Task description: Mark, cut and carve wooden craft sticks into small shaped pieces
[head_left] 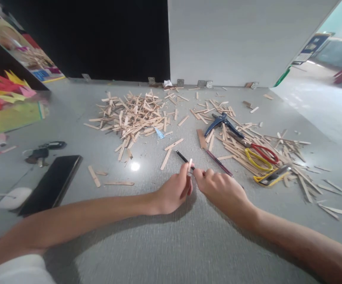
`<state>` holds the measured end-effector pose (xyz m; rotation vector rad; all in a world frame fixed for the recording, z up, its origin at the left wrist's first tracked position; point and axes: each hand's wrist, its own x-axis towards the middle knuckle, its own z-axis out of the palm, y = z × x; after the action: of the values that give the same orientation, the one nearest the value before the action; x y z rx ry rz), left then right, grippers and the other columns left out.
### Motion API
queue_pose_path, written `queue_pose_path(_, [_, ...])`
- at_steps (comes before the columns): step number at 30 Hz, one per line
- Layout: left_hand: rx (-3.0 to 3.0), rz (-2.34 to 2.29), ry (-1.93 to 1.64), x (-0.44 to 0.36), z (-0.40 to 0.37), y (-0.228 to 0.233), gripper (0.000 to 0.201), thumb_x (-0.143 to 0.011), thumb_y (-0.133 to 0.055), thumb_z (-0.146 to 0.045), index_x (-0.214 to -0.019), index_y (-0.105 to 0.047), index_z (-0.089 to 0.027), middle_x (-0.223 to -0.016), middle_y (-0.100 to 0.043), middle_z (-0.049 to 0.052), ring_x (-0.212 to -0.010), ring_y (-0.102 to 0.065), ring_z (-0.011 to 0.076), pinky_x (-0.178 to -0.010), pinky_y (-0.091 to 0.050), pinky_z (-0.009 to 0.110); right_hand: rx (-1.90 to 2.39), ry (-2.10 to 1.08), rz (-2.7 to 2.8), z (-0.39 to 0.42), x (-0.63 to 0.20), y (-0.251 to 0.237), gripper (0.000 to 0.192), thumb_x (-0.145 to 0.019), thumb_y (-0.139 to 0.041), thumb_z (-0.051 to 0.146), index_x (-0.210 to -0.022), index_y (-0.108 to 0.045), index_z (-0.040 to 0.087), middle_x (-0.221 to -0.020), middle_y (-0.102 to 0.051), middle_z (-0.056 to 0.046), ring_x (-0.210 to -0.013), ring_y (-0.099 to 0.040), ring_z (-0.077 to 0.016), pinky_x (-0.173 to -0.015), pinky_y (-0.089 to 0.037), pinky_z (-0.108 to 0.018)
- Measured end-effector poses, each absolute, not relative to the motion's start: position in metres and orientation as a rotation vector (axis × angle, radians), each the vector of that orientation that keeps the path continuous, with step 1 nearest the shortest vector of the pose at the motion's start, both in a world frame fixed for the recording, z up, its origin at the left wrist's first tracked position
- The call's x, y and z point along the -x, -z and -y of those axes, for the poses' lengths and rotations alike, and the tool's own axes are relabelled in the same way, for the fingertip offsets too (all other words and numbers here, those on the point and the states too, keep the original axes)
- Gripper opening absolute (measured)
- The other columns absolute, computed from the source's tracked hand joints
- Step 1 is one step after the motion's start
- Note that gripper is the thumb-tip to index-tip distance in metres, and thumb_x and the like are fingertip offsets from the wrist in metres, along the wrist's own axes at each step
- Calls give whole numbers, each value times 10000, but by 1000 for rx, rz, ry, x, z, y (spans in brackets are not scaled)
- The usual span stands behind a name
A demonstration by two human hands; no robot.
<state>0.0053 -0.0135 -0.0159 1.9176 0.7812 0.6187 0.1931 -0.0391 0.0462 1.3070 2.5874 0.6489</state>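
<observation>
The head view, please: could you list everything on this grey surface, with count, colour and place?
sticks: many, pale wood, heaped at centre back and scattered to the right
pliers: one, blue handles, right of centre among sticks
scissors: one, red and yellow handles, right side
cutter: one, yellow, just in front of the scissors
phone: one, black, left
keys: one bunch, dark, behind the phone
paper shapes: several, red, yellow and pink, far left
hinges: several, metal, along the back wall
pencil: one, black, centre, pointing away
left hand: pinches a short stick upright
right hand: fingers at the pencil, meeting the left hand
</observation>
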Motion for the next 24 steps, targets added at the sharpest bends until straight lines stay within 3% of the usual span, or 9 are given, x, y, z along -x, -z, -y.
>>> queue_pose_path(4, [-1957, -897, -659, -9, 8, 20, 468, -1046, -417, -149, -1501, -313, -110, -724, -650, -16, -624, -636, 180, -632, -474, 299, -1308, -341, -2534, 21, -192, -46, 240, -1019, -491, 6, -1049, -678, 154, -712, -736, -65, -531, -669, -179, -449, -260, -309])
queue_pose_path(7, [-2027, -913, -596, -10, 7, 22, 568, -1010, -485, -157, -1534, -277, -82, -703, -648, -25, -595, -628, 187, -598, -448, 292, -1367, -400, -2548, 28, -187, -49, 271, -987, -486, -35, -1037, -699, 127, -672, -712, -73, -523, -660, -181, -447, -282, -295])
queue_pose_path(10, [-2049, -907, -568, -9, 8, 22, 522, -1060, -424, -209, -1542, -272, -78, -680, -638, -33, -559, -609, 180, -579, -434, 287, -1357, -460, -2601, 36, -187, -49, 292, -974, -474, -40, -1045, -708, 120, -643, -695, -69, -515, -643, -171, -444, -294, -281])
queue_pose_path(17, [-2050, -914, -620, -10, 7, 28, 557, -1031, -416, -161, -1552, -262, -40, -723, -661, 12, -622, -627, 215, -636, -471, 335, -1268, -287, -2619, 18, -203, -40, 257, -1004, -524, 35, -1170, -683, 150, -703, -754, -33, -527, -669, -164, -472, -304, -292])
queue_pose_path(24, [-1998, -895, -675, -8, 4, 24, 421, -1014, -468, -161, -1422, -365, -135, -672, -603, -60, -555, -592, 158, -569, -415, 255, -1341, -319, -2516, 27, -180, -53, 370, -995, -456, -35, -1248, -706, 67, -753, -785, -122, -620, -763, -213, -484, -427, -258])
